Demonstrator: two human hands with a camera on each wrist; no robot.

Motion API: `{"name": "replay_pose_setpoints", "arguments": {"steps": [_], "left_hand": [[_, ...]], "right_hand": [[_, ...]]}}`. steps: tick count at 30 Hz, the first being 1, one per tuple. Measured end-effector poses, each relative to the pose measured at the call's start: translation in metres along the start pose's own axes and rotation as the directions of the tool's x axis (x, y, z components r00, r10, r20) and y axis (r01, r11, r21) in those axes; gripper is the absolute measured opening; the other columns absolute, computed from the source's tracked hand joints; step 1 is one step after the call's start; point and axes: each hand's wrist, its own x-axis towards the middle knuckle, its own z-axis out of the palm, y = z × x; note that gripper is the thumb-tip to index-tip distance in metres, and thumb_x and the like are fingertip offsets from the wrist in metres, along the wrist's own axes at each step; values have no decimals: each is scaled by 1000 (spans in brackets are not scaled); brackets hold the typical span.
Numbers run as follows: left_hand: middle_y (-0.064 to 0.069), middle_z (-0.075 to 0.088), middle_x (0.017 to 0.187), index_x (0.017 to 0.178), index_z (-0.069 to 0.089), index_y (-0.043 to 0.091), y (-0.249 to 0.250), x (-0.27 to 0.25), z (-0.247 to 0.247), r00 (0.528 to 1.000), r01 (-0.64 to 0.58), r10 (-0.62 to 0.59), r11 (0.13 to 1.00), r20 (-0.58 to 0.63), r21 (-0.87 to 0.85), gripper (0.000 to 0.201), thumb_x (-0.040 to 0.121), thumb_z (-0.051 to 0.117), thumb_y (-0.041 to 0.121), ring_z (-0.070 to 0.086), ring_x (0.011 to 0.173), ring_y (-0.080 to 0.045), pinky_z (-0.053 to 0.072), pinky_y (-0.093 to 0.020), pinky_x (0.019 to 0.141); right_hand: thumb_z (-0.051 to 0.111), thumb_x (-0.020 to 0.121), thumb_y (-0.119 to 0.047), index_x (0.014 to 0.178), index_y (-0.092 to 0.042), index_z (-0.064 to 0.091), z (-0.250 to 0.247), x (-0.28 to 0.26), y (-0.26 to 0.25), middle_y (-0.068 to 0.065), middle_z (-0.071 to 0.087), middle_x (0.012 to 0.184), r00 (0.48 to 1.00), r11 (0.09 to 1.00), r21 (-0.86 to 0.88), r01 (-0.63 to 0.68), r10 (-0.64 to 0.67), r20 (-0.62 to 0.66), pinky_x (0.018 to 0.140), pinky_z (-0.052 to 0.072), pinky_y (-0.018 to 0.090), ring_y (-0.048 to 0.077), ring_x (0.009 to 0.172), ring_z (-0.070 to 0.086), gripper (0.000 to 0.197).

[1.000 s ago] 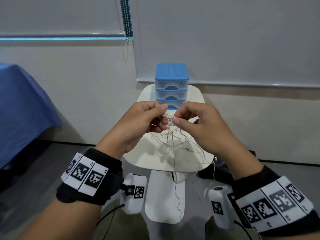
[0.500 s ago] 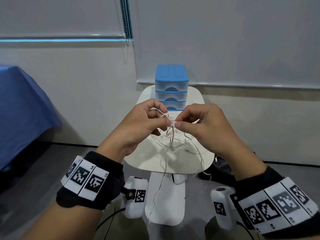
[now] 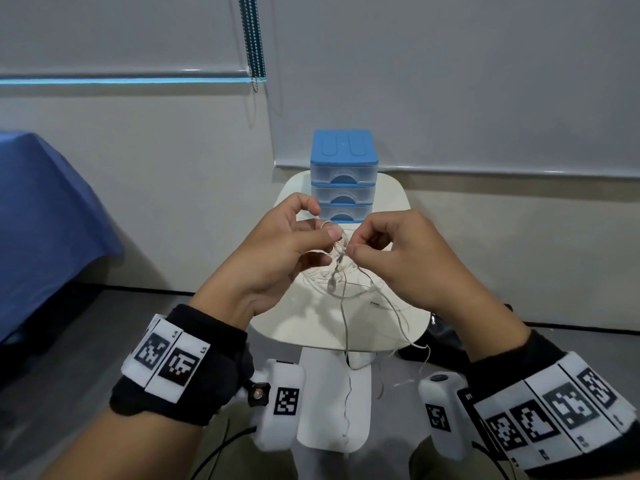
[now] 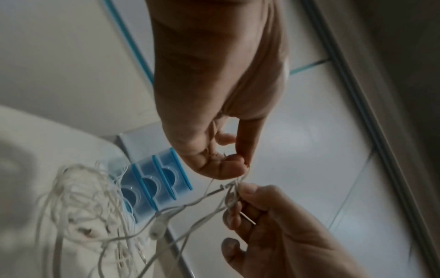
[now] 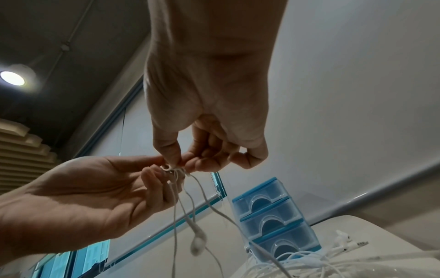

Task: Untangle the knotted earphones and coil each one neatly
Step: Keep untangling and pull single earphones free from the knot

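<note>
We see the left hand (image 3: 277, 251) sitting a little higher and tipped back compared with half a second ago, its forefinger now lifted clear of the thumb where the two were pressed together at the knot. A small loop of the earphones (image 3: 337, 271) cable now stands open above the left thumb, a loop not visible before. The right hand (image 3: 398, 258) sits slightly lower and closer to us, and its thumb tip now meets the tangle from below. One earbud (image 3: 331, 285) now hangs free just under the knot. The long strand dangling over the table (image 3: 294, 327) edge hangs nearly straight down instead of slanting left.
</note>
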Motion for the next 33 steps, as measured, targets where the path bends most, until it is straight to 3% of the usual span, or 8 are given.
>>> {"name": "replay_pose_setpoints", "arguments": {"steps": [5, 9, 14, 18, 24, 28, 30, 33], "left_hand": [[-6, 59, 81, 101, 50, 18, 0, 2, 3, 995, 85, -65, 958, 79, -273, 21, 98, 56, -2, 54, 67, -14, 55, -25, 65], [-6, 56, 79, 105, 60, 15, 8, 2, 5, 996, -38, 25, 987, 82, 159, 14, 97, 64, 4, 55, 69, -15, 54, -27, 70], [-6, 71, 83, 90, 74, 14, 18, 4, 2, 969, -247, 216, 794, 122, 555, 4, 90, 78, 14, 61, 71, -14, 53, -37, 73], [7, 71, 84, 83, 72, 21, 22, 8, 2, 951, -265, 306, 710, 54, 652, 10, 92, 76, 20, 62, 65, -11, 56, -38, 73], [10, 70, 79, 90, 66, 18, 14, 15, 3, 920, -212, 357, 800, -161, 561, 11, 100, 65, 21, 61, 66, -7, 45, -22, 62], [-3, 76, 90, 95, 64, 11, 18, 12, 5, 952, -255, 305, 820, -15, 513, 7, 102, 61, 14, 62, 72, -9, 45, -15, 65], [-8, 75, 93, 100, 66, 15, 23, 9, 7, 962, -262, 264, 807, 73, 530, 3, 98, 68, 14, 60, 76, -12, 50, -22, 73], [-5, 72, 92, 109, 71, 27, 34, 6, 9, 961, -275, 206, 767, 183, 580, 19, 92, 77, 22, 60, 77, -15, 50, -24, 74]], "right_hand": [[72, 86, -11, 76, -13, 72, -6, 6, -6, 6, 69, 72, 1000, 1000, 18, 2, -2, 3, 66, 51, 35, 12, 64, 55, 11], [73, 90, -16, 79, -14, 72, -13, 11, -7, 1, 66, 69, 999, 1000, 2, -10, 10, 42, 62, 46, 24, 8, 62, 54, 11], [74, 89, -21, 79, -16, 73, -22, 14, -9, -1, 70, 72, 997, 999, -33, -18, 20, 74, 62, 48, 23, 7, 63, 57, 12], [72, 88, -18, 78, -14, 73, -21, 11, -7, -6, 66, 67, 993, 998, -50, -43, 48, 109, 59, 45, 20, 5, 61, 54, 11], [70, 90, -17, 79, -10, 71, -24, 7, 0, -14, 59, 58, 987, 994, -12, -104, 105, 123, 55, 37, 17, 3, 55, 47, 13], [70, 90, -18, 80, -12, 73, -28, 5, -1, 2, 69, 71, 992, 996, 20, -83, 81, 101, 64, 44, 27, 8, 64, 54, 12], [71, 90, -20, 81, -12, 73, -30, 6, -4, 10, 73, 82, 994, 997, 33, -70, 67, 91, 72, 50, 40, 12, 71, 58, 12], [74, 89, -28, 81, -11, 71, -33, 8, -11, 5, 66, 72, 994, 997, 43, -58, 53, 99, 68, 47, 41, 13, 68, 54, 19]]}}
